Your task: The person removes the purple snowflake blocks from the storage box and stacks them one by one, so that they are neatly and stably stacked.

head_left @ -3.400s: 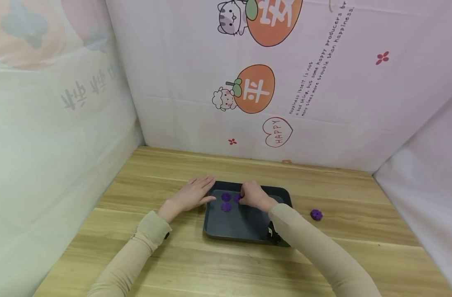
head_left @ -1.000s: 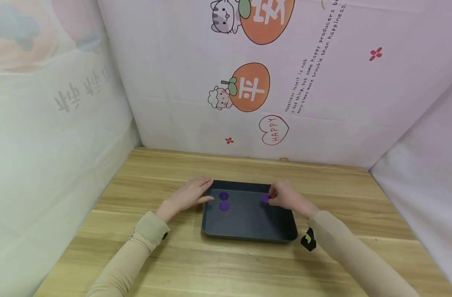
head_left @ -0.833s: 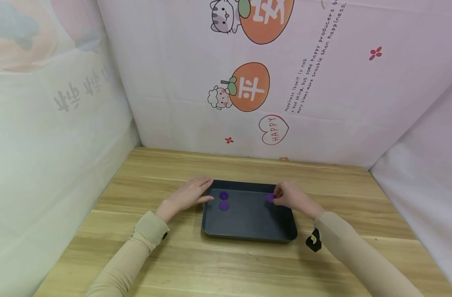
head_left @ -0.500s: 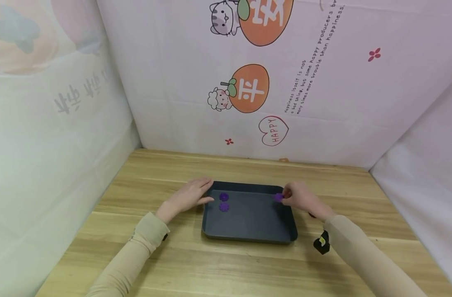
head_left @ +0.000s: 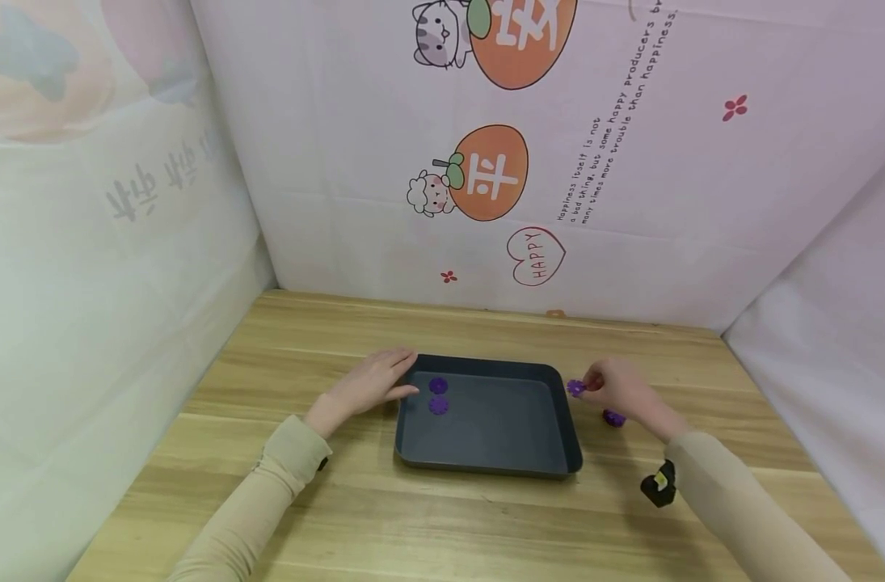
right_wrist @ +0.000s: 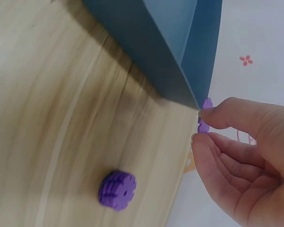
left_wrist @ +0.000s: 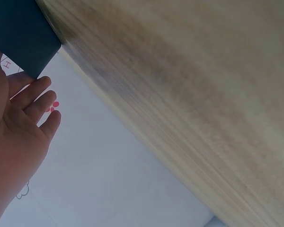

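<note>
Between thumb and fingertips my right hand (head_left: 624,392) pinches a purple flower-shaped disc (head_left: 576,388), just beyond the right rim of a dark grey tray (head_left: 486,428). The right wrist view shows this disc (right_wrist: 206,116) tilted on edge near the tray's corner. Under my right hand, a stack of purple discs (right_wrist: 117,190) stands on the table. My left hand (head_left: 372,381) rests at the tray's far left corner, fingers extended along the rim. Inside the tray near that hand lie two more discs, a darker one (head_left: 438,385) and a lighter one (head_left: 438,405).
The tray sits on a wood-grain table (head_left: 442,525). A printed white cloth (head_left: 384,162) rises behind the table, with white cloth along both sides. A black wrist device (head_left: 659,483) hangs below the right sleeve.
My right hand first set over the discs in the tray, then moved right with one, carrying it past the right rim. The stack has come into view again. My left hand stays put.
</note>
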{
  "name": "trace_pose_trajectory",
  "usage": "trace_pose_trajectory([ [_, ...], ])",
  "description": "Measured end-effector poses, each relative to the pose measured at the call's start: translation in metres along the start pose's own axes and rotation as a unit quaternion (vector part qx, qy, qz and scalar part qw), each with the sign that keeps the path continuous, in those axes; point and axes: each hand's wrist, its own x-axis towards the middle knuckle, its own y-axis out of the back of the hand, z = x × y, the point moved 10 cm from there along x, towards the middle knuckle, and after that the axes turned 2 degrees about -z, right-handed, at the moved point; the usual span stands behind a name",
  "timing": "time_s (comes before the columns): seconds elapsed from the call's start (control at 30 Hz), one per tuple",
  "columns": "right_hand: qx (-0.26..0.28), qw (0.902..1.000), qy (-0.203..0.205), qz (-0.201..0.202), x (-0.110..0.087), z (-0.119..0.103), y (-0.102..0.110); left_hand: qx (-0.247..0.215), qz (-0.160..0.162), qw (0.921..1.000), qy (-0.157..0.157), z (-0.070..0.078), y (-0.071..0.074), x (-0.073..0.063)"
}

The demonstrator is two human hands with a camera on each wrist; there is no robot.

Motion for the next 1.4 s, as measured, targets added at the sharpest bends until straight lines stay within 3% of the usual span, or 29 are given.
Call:
trace_pose_trajectory([
  [0.3,-0.003,0.9997,-0.024,0.0,-0.011,0.026,0.004,-0.006,-0.018,0.9998,0.012,-0.002,-0.003,0.0],
  [0.77,-0.007,0.998,-0.061,-0.011,-0.026,0.056,0.001,-0.009,-0.02,0.9996,0.016,-0.002,-0.003,0.001],
  [1.07,-0.028,0.9984,-0.047,0.011,-0.031,0.069,-0.001,-0.018,-0.024,0.9994,0.019,-0.003,-0.003,0.001],
  [1.4,-0.009,0.9973,-0.07,-0.02,-0.033,0.075,-0.008,-0.006,-0.011,0.9999,0.01,-0.004,-0.005,0.001],
])
